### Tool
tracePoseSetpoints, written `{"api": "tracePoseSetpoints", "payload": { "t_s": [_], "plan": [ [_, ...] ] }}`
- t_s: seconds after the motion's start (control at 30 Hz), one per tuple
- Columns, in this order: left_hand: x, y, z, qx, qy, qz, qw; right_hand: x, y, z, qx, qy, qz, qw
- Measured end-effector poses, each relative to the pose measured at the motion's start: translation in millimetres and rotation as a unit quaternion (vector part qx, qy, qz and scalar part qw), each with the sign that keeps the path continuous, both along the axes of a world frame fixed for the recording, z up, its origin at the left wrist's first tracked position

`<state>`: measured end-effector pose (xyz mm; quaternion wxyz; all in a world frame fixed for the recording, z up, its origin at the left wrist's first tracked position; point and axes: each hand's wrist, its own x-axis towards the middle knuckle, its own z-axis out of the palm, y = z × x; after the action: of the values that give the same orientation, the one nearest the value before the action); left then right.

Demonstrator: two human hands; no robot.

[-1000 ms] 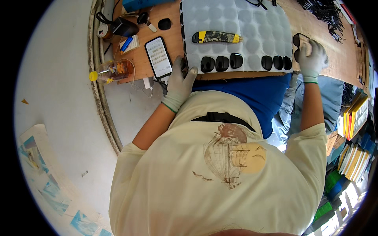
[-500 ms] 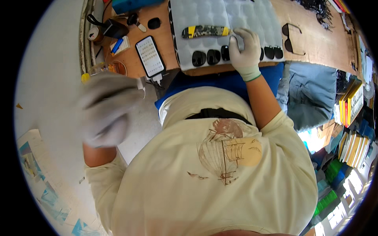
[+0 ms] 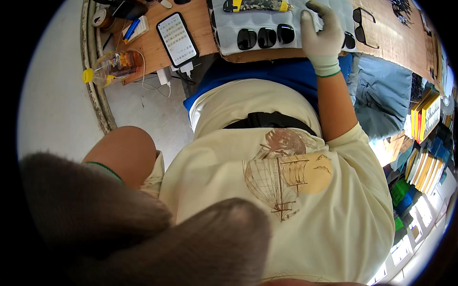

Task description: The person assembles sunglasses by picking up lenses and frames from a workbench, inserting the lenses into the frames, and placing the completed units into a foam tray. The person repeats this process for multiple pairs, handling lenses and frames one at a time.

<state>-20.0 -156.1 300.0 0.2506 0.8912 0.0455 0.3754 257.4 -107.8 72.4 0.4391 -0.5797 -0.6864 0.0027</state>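
The right hand, thumb and finger apart, is over one pad; on it, three lenses lie left of this hand. The left hand's grip one cannot tell.

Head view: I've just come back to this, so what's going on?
The person's gloved right hand is over the grey dimpled sheet, thumb and fingers apart, beside a camouflage-and-yellow tool. Dark lenses line the sheet's near edge, and dark glasses lie to its right. The gloved left hand is raised close to the camera; whether it holds anything is unclear.
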Motion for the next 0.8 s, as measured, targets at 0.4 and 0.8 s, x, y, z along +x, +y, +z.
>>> {"api": "tracePoseSetpoints", "payload": {
  "t_s": [0.4, 0.8],
  "plan": [
    [2.5, 7.5, -26.8, -0.085, 0.076, -0.015, 0.993, 57.7, -14.7, 138.2, 0.183, 0.149, 0.182, 0.955],
    [8.1, -38.8, -128.8, -0.26, 0.177, 0.054, 0.948, -43.6, -77.6, 215.2, 0.038, 0.007, 0.515, 0.856]
  ]
}}
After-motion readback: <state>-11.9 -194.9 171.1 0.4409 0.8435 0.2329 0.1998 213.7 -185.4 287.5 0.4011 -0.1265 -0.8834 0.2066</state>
